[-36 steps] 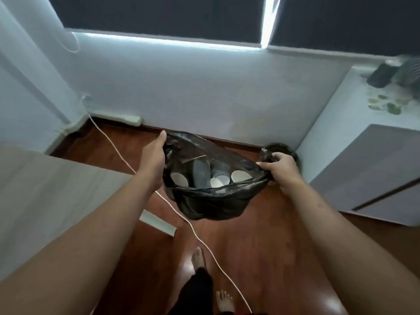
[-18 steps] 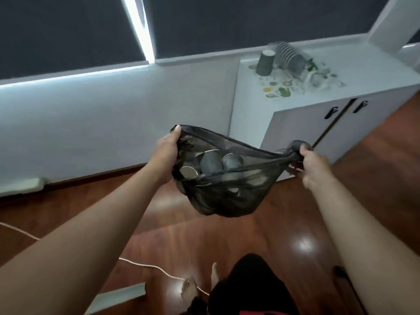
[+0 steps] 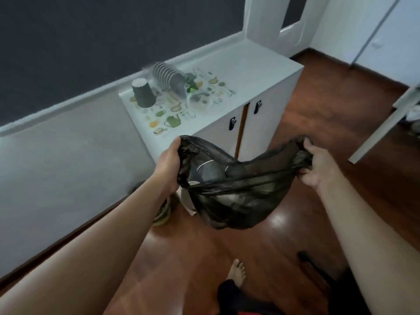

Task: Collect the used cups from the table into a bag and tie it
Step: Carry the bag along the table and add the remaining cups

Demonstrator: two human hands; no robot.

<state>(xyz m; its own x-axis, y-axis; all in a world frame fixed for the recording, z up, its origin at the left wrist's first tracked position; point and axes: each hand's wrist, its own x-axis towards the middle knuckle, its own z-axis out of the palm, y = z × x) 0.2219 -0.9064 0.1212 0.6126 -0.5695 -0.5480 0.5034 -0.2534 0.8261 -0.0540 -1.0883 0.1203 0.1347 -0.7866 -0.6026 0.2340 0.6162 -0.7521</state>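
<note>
A thin black plastic bag (image 3: pixel 241 201) hangs in the air between my hands above the wooden floor. Several grey paper cups (image 3: pixel 210 172) lie inside it, visible through its open mouth. My left hand (image 3: pixel 169 165) grips the bag's left rim. My right hand (image 3: pixel 317 165) grips the bunched right rim, pulling the mouth into a long narrow slit. An upturned grey cup (image 3: pixel 143 93) and a lying stack of grey cups (image 3: pixel 168 78) sit on the white cabinet (image 3: pixel 256 64) beyond the bag.
The cabinet has two doors with black handles (image 3: pixel 233 123) and a patterned mat (image 3: pixel 181 108) on top. A round object (image 3: pixel 162 214) sits on the floor by the wall. My bare foot (image 3: pixel 237 272) stands below the bag. A white table leg (image 3: pixel 384 130) stands at right.
The view has swung right, bringing the white cabinet closer and more central. My hands have pulled further apart, stretching the bag's mouth flatter.
</note>
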